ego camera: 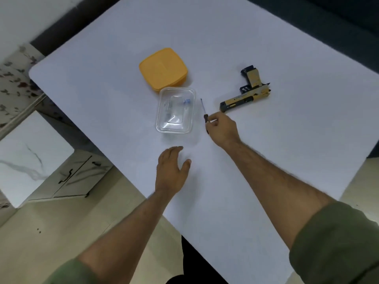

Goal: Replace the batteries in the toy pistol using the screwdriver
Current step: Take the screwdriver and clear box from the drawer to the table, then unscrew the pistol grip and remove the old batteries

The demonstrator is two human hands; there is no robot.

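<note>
A yellow and black toy pistol point(247, 93) lies on its side on the white table point(266, 160), right of centre. A thin screwdriver point(203, 108) with a dark handle lies between the pistol and a clear plastic box point(175, 110); its tip points away from me. My right hand point(222, 129) has its fingers closed around the screwdriver's handle. My left hand point(171, 170) hovers flat over the table in front of the box, fingers apart and holding nothing. Small items, one blue, lie inside the box; I cannot tell if they are batteries.
An orange lid point(163, 68) lies upside down behind the clear box. The table's left edge runs diagonally; beyond it are marble-patterned cabinets point(67, 177) and a light floor. A dark sofa edge point(338, 27) borders the far right.
</note>
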